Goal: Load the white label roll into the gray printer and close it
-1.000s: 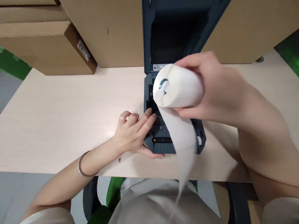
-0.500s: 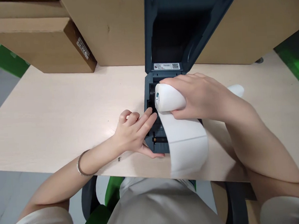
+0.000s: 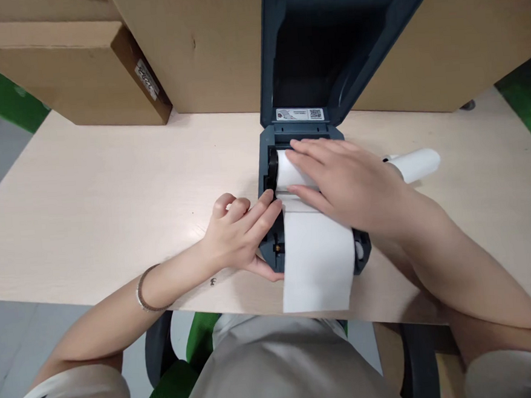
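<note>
A dark grey label printer [image 3: 265, 139] stands on the table with its lid [image 3: 262, 60] raised. Inside it sits a white label roll [image 3: 288, 167], its loose strip [image 3: 318, 262] running forward over the printer's front and past the table edge. My right hand [image 3: 344, 184] lies over the roll, fingers stretched out, thumb on the paper. At the printer's left side, my left hand [image 3: 245, 231] braces the corner: two fingertips press at the black roll holder [image 3: 272, 165], the thumb is at the front edge, and the other fingers are curled. The roll's right end is hidden.
Another white roll [image 3: 420, 164] lies on the table [image 3: 155, 188] right of the printer. A large cardboard box [image 3: 201, 58] stands behind it, with a smaller brown box [image 3: 70, 79] at the back left. A chair armrest [image 3: 418, 364] is below the table edge.
The label roll has gone down into the printer from my right hand's grip, and that hand has flattened over it. The strip now hangs straighter, further left. My left hand has hardly moved.
</note>
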Demonstrator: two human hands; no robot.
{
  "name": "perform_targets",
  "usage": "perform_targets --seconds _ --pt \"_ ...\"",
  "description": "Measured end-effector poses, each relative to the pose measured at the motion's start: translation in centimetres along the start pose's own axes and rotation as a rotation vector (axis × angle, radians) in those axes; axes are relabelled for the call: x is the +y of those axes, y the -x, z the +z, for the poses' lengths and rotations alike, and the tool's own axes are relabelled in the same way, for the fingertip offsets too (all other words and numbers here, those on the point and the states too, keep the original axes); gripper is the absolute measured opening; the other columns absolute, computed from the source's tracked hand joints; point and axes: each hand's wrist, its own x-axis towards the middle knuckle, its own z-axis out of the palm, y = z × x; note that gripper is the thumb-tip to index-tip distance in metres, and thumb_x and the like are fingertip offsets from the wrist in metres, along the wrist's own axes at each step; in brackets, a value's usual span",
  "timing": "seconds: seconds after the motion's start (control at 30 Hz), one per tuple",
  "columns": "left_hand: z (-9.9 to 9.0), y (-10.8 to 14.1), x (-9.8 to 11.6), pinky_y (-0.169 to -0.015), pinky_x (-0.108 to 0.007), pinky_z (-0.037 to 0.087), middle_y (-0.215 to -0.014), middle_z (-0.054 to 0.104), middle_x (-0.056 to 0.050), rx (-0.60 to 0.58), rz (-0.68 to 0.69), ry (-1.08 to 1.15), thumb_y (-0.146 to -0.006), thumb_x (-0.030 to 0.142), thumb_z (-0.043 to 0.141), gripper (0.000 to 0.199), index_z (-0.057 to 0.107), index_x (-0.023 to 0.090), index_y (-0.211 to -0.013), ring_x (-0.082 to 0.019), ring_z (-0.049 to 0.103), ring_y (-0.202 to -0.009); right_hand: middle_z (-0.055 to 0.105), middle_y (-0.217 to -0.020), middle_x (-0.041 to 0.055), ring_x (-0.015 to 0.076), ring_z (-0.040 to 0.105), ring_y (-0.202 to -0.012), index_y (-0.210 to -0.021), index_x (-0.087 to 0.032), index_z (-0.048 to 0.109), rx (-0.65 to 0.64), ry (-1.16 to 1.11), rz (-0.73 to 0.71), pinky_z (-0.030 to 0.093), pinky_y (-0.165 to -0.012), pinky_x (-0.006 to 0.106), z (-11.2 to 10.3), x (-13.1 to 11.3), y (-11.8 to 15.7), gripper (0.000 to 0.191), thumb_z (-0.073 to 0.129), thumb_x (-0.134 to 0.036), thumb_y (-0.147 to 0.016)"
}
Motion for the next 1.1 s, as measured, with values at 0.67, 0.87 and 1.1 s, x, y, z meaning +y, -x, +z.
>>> perform_targets --seconds 0.67,0.87,1.1 --pt "0.2 0.7 -0.1 -0.089 -0.044 0.032 -0.126 0.076 -0.010 -0.050 -0.022 -0.020 -0.082 0.100 0.017 0.109 0.054 0.024 -0.152 -0.028 0.048 -0.084 0.049 -0.156 0.0318 0.0541 0.051 -0.141 -0.149 0.008 0.054 0.049 0.097 0.074 0.048 -0.111 0.070 1.2 -9.4 6.0 0.087 0.034 -0.062 -0.104" --pt "0.3 0.4 0.0 -0.087 -0.044 0.030 -0.121 0.078 -0.012 -0.013 -0.037 0.004 -0.085 0.097 0.017 0.108 0.055 0.020 -0.149 -0.026 0.047 -0.081 0.051 -0.156 0.0299 0.0515 0.053 -0.141 -0.146 0.008 0.058 0.044 0.089 0.062 0.051 -0.111 0.066 1.0 -9.4 6.1 0.084 0.040 -0.062 -0.102" --pt "-0.2 0.3 0.3 -0.097 -0.049 0.035 -0.127 0.077 -0.013 -0.038 -0.038 0.032 -0.087 0.096 0.022 0.107 0.054 0.018 -0.153 -0.030 0.055 -0.095 0.058 -0.149 0.0274 0.0445 0.062 -0.135 -0.140 0.005 0.065 0.057 0.189 -0.085 0.062 -0.102 0.056 0.0 -8.7 7.4 0.069 0.050 -0.049 -0.099"
